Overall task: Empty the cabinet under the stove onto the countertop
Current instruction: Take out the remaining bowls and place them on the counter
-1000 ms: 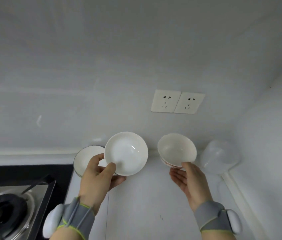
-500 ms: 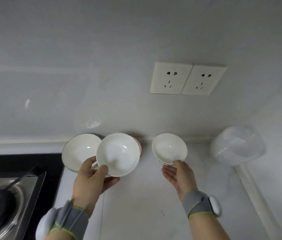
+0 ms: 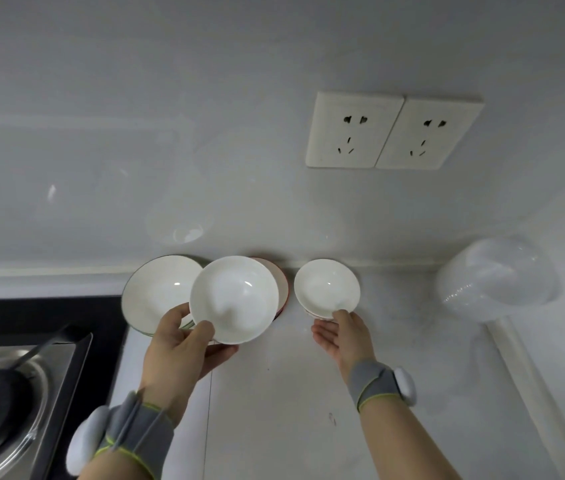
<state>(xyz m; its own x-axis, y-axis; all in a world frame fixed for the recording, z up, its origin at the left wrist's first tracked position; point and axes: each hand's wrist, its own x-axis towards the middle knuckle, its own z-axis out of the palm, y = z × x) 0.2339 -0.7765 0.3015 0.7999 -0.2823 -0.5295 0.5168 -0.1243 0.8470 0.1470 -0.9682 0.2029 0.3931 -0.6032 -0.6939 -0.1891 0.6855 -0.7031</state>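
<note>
My left hand (image 3: pixel 178 351) grips a plain white bowl (image 3: pixel 234 299) by its near rim, thumb inside, and holds it tilted above the white countertop (image 3: pixel 274 410). Behind it, by the wall, sit a wide white bowl with a dark rim (image 3: pixel 156 292) and a red-rimmed bowl (image 3: pixel 282 289), mostly hidden. My right hand (image 3: pixel 341 336) holds a small white bowl (image 3: pixel 326 289) by its near rim, low at the countertop near the wall; whether the bowl touches the surface I cannot tell.
A gas stove (image 3: pixel 14 393) with a black burner fills the lower left. A clear plastic container (image 3: pixel 495 278) stands in the right corner against the side wall. Two wall sockets (image 3: pixel 391 133) are above the bowls.
Both hands moved forward and down toward the wall with their bowls. The small bowl dropped to countertop level, and the left bowl now overlaps the two bowls by the wall.
</note>
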